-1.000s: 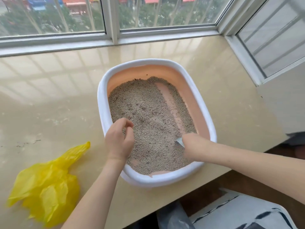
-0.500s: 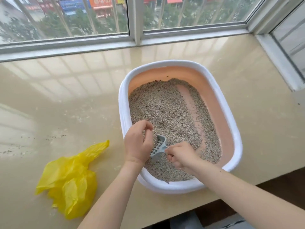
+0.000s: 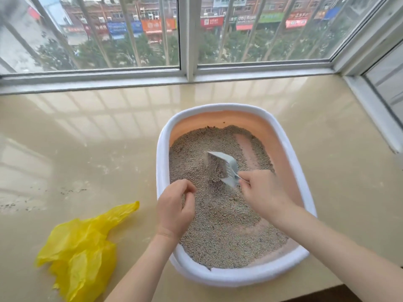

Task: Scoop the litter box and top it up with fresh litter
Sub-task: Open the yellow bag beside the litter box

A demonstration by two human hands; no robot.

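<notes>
While the litter box (image 3: 236, 276) sits on the glossy beige sill (image 3: 87, 136) below the window (image 3: 187, 33), a pale grey slotted scoop (image 3: 224, 168) is held over the middle of the box, tilted and loaded with grey granules. Its handle is gripped by the right hand (image 3: 265, 194), whose fingers are curled round it just nearer than the scoop's bowl. The left hand (image 3: 175, 209) is seen over the box's left inner edge, near its white rim, with fingers curled in; whether anything is pinched between them cannot be told. Grey litter (image 3: 220, 227) is spread across most of the box's peach-coloured floor, and a bare strip is exposed along its right side. A crumpled yellow plastic bag (image 3: 80, 251) is laid on the sill to the left of the box, apart from it.
</notes>
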